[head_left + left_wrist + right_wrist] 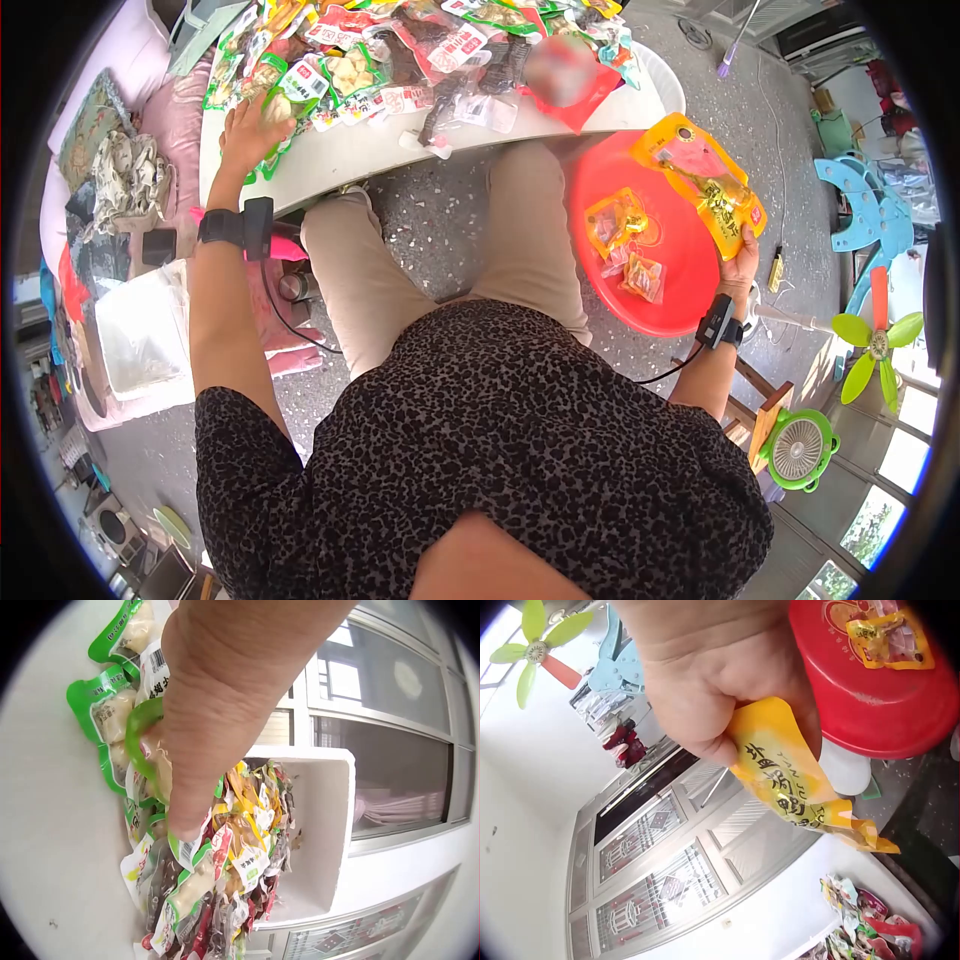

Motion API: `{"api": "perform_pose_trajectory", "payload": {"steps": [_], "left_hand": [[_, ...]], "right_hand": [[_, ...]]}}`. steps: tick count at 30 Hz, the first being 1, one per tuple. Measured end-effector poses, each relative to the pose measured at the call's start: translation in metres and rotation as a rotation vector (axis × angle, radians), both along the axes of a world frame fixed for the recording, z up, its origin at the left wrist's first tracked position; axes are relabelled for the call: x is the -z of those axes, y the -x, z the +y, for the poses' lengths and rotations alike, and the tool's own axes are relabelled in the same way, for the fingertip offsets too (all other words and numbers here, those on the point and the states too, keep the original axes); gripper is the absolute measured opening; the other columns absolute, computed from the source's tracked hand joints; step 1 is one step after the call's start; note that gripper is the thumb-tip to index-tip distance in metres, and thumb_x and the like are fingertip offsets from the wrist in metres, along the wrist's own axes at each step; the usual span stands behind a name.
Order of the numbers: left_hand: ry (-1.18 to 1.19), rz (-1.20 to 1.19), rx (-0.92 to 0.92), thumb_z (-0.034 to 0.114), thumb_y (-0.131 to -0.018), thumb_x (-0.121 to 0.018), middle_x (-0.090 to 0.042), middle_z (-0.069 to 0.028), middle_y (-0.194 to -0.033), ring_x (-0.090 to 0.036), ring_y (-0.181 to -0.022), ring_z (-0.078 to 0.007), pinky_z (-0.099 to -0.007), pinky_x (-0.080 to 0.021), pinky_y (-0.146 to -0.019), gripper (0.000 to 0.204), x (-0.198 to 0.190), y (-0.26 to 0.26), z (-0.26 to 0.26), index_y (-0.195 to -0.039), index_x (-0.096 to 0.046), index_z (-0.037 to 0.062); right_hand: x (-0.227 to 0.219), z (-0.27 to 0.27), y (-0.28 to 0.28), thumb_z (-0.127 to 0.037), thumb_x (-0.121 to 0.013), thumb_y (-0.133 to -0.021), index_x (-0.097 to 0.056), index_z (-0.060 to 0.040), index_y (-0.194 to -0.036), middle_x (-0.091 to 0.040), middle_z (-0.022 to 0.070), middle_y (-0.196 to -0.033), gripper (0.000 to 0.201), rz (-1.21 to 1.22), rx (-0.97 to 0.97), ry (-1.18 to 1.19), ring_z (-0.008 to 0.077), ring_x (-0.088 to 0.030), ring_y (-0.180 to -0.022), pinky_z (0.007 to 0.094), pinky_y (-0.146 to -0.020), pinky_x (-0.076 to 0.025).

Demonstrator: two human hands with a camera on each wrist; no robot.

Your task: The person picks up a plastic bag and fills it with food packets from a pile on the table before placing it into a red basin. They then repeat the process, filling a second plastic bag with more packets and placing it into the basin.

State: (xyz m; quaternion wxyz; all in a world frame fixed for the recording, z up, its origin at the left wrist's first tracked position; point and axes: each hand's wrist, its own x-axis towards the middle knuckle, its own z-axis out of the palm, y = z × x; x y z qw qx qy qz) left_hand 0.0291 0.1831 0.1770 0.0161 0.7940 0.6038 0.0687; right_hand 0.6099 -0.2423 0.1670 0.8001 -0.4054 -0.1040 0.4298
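Note:
In the head view, the right hand (740, 262) pinches the end of a large yellow packet (700, 180), held over the right side of a red stool (650, 300). The right wrist view shows the thumb and palm of that hand (727, 690) gripping the yellow packet (780, 765), dark characters on it. The left hand (255, 130) lies on green-edged packets (275, 75) at the left end of the white table. In the left wrist view, the left hand (217, 705) touches a green-edged packet (154, 750); its fingertips are partly hidden.
Two small yellow packets (615, 220) lie on the red stool. Many snack packets (440, 45) cover the white table (330, 165). A white foam box (319, 825) stands behind the pile in the left wrist view. A green fan (800, 450) is at the right.

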Motion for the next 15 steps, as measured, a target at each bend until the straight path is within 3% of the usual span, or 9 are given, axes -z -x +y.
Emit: {"api": "perform_pose_trajectory", "payload": {"steps": [3, 4, 7, 11, 15], "left_hand": [[-0.066, -0.060, 0.050, 0.060, -0.059, -0.054, -0.026, -0.0162, -0.128, -0.017, -0.120, -0.0317, -0.0464, -0.017, -0.094, 0.079, 0.007, 0.005, 0.001, -0.123, -0.032, 0.0197], [-0.086, -0.063, 0.058, 0.059, -0.060, -0.054, -0.026, -0.0164, -0.128, -0.018, -0.120, -0.0318, -0.0457, -0.017, -0.094, 0.077, 0.008, 0.006, 0.000, -0.123, -0.033, 0.0192], [-0.139, -0.074, 0.089, 0.056, -0.062, -0.054, -0.028, -0.0172, -0.126, -0.021, -0.118, -0.0321, -0.0439, -0.019, -0.094, 0.072, 0.010, 0.009, -0.005, -0.121, -0.036, 0.0175], [-0.183, -0.098, 0.131, 0.052, -0.064, -0.055, -0.031, -0.0180, -0.124, -0.023, -0.117, -0.0322, -0.0418, -0.021, -0.094, 0.068, 0.010, 0.013, -0.017, -0.119, -0.038, 0.0140], [-0.226, -0.117, 0.172, 0.048, -0.066, -0.057, -0.033, -0.0182, -0.121, -0.025, -0.116, -0.0327, -0.0406, -0.023, -0.093, 0.065, 0.007, 0.011, -0.032, -0.117, -0.040, 0.0114]], "right_hand": [[0.036, -0.019, -0.017, -0.011, -0.042, -0.080, -0.036, 0.0024, -0.112, -0.047, 0.0161, -0.109, 0.035, 0.020, 0.230, 0.222, 0.0294, -0.048, -0.099, 0.0420, -0.082, -0.041], [0.037, -0.018, -0.007, -0.010, -0.035, -0.081, -0.035, 0.0028, -0.112, -0.044, 0.0173, -0.112, 0.033, -0.113, 0.335, 0.340, 0.0295, -0.046, -0.102, 0.0431, -0.085, -0.038], [0.062, -0.018, -0.005, -0.009, -0.031, -0.082, -0.032, 0.0034, -0.114, -0.043, 0.0176, -0.114, 0.034, 0.068, 0.434, 0.310, 0.0302, -0.044, -0.104, 0.0438, -0.087, -0.035], [0.118, -0.035, -0.027, -0.007, -0.029, -0.081, -0.032, 0.0053, -0.113, -0.042, 0.0175, -0.113, 0.035, 0.180, 0.316, 0.415, 0.0320, -0.042, -0.104, 0.0441, -0.089, -0.033], [0.153, -0.011, -0.028, -0.003, -0.030, -0.078, -0.035, 0.0056, -0.109, -0.043, 0.0185, -0.109, 0.032, 0.146, 0.452, 0.567, 0.0347, -0.042, -0.102, 0.0483, -0.087, -0.033]]}}
